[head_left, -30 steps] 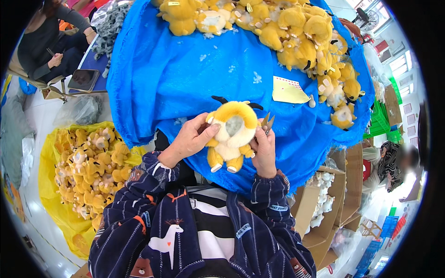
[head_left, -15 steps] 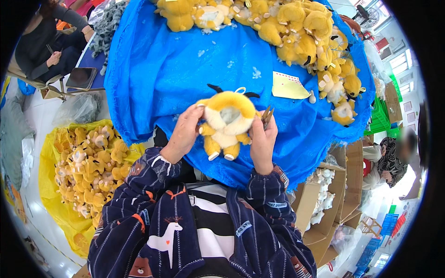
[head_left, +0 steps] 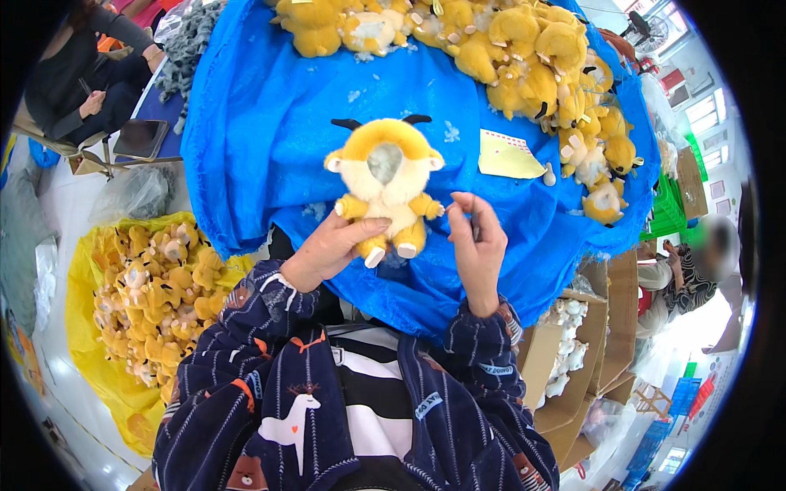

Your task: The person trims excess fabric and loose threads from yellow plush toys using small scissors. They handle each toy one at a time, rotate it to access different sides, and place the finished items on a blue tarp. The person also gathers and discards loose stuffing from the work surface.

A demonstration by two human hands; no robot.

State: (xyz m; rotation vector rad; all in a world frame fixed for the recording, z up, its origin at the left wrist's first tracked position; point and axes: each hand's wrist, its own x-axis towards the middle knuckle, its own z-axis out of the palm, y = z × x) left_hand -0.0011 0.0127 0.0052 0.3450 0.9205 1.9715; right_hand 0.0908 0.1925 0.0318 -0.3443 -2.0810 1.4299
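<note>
A yellow and cream plush animal (head_left: 388,186) is held upright over a frayed blue sheet (head_left: 278,123), toward the edge nearest the person; bare, wrinkled blue stretches to its left and beyond it, as far as a heap of similar plush toys (head_left: 520,41) lining the far and right edges; between the animal and the heap's right end lies a pale yellow card (head_left: 509,155). The left hand (head_left: 334,245) has its fingers clamped on the animal's lower body, thumb across the belly; the right hand (head_left: 477,237) is just beside the opposite paw, fingers curled around a mostly hidden metal tool (head_left: 476,222); whether they touch the paw cannot be told. The animal's pile is short and soft; two thin black tufts top its rounded head; an oval of grey fills its face; white fluff (head_left: 452,131) specks the sheet.
</note>
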